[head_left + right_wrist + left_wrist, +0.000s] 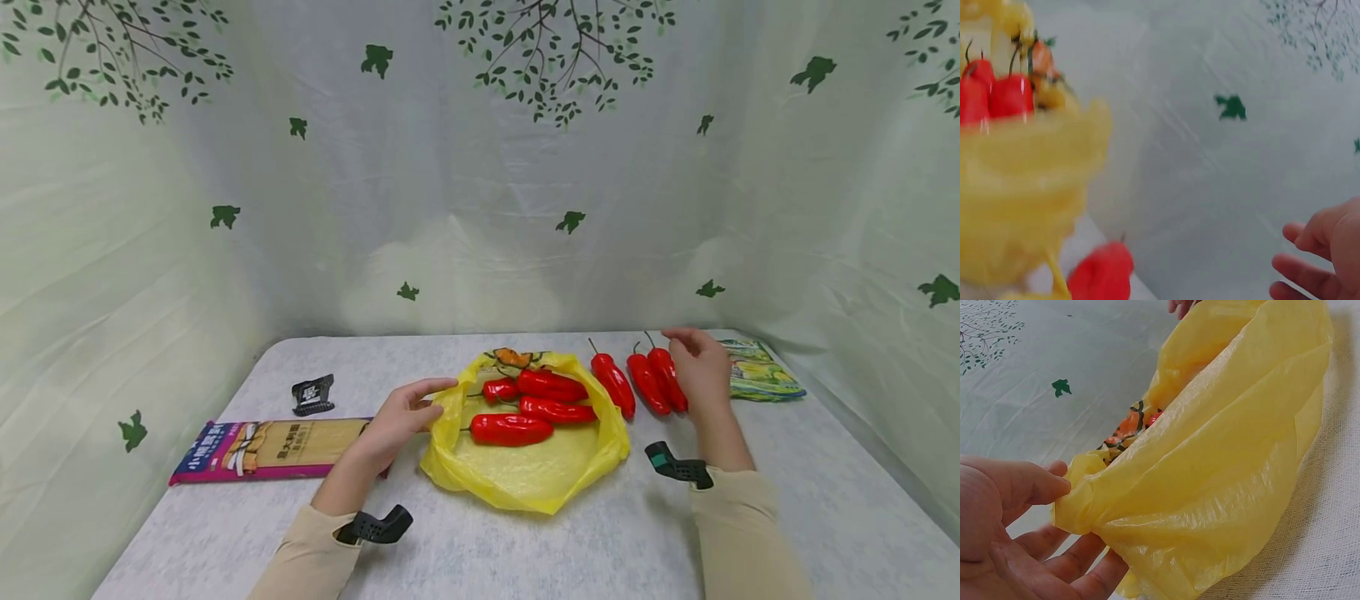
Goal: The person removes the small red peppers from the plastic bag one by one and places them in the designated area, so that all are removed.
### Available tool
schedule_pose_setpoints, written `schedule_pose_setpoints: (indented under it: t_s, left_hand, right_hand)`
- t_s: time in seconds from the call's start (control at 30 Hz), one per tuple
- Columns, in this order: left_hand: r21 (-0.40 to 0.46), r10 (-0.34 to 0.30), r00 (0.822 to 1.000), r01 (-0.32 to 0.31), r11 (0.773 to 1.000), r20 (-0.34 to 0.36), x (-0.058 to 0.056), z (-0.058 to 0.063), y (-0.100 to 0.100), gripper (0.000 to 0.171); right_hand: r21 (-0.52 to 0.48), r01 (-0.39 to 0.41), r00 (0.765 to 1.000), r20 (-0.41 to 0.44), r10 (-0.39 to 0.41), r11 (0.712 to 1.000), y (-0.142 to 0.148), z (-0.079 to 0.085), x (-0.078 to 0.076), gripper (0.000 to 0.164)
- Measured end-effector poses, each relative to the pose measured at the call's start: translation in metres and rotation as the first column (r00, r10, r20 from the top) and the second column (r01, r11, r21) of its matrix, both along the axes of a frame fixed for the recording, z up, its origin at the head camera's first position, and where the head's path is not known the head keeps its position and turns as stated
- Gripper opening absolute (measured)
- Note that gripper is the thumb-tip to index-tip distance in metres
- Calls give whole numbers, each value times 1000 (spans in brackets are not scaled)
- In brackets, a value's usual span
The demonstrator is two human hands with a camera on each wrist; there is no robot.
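Note:
A yellow plastic bag [517,492] lies with its mouth spread wide, and several glossy red chili peppers [512,430] rest inside it. My left hand [397,421] pinches the bag's left rim between thumb and fingers, as the left wrist view shows, where the gathered plastic [1079,500] sits at the fingertips. To the right of the bag are three more red peppers: one [613,385] beside the rim and a pair [648,385] farther right. Over the right side of that pair hovers my right hand [701,371]. Its fingers [1307,275] are loosely bent and hold nothing.
A long pasta packet [300,446] lies at the left, partly behind my left forearm. Behind it sits a small black wrapped packet [312,395]. A green and yellow flat packet [761,371] lies at the back right. Pale leaf-printed curtains [480,208] surround the table.

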State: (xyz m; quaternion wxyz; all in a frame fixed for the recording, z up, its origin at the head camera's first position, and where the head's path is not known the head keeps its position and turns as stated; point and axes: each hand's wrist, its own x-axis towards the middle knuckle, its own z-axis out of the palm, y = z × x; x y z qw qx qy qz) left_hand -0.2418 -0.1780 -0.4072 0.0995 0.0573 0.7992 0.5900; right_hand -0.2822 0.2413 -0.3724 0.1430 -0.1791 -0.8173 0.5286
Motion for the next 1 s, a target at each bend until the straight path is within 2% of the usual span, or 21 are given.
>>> schedule_pose_setpoints:
  t_s: [0.23,0.47,0.77,1.0]
  left_hand:
    - [-4,2,1000,-2,1000,0,0,1,0,42]
    - [3,-7,1000,7,1000,-1,0,2,-1,43]
    - [8,-8,1000,8,1000,0,-1,2,-1,43]
    - [13,-9,1000,9,1000,-4,-1,1,-1,43]
  right_hand:
    - [-21,-138,990,-32,137,990,-22,13,8,39]
    - [-16,-233,970,-74,232,972,-41,22,13,36]
    - [26,-407,908,-93,408,913,-63,21,16,30]
    - [133,-494,859,-79,506,859,-81,19,20,28]
